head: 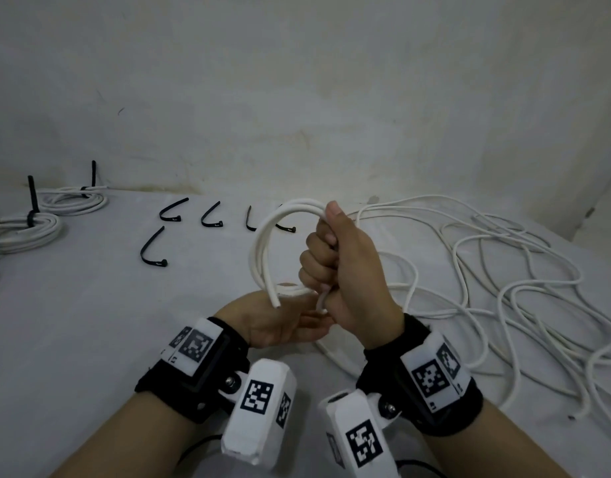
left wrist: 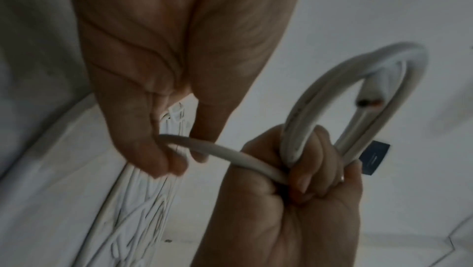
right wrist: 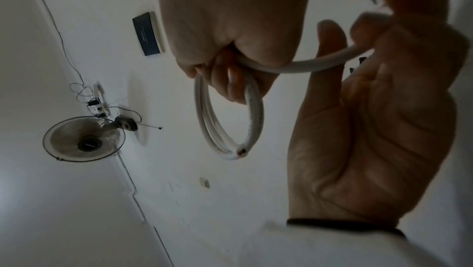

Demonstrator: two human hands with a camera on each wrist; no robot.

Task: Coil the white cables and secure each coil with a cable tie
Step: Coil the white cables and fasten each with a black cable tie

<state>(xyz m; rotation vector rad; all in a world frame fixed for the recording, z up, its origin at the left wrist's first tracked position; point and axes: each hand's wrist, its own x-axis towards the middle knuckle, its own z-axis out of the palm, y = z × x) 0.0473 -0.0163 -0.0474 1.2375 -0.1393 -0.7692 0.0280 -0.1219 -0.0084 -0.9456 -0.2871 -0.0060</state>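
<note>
white cable [head: 262,243], black cable ties [head: 152,248], black-and-white checkered wrist markers [head: 257,396], grey table [head: 90,322]

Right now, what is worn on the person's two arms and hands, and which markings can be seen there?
Both forearms are bare, with no sleeves or gloves. The left hand and right hand each have a wide black wrist strap carrying a white plate with black-and-white square code markers. A white boxy camera housing, also marked, hangs under each wrist, with thin black cables trailing below.

We take this for a plain room in a home. We see bare scuffed walls [head: 297,81], a wall-mounted fan [right wrist: 84,139] and a cloth-covered desk [head: 90,322].
</note>
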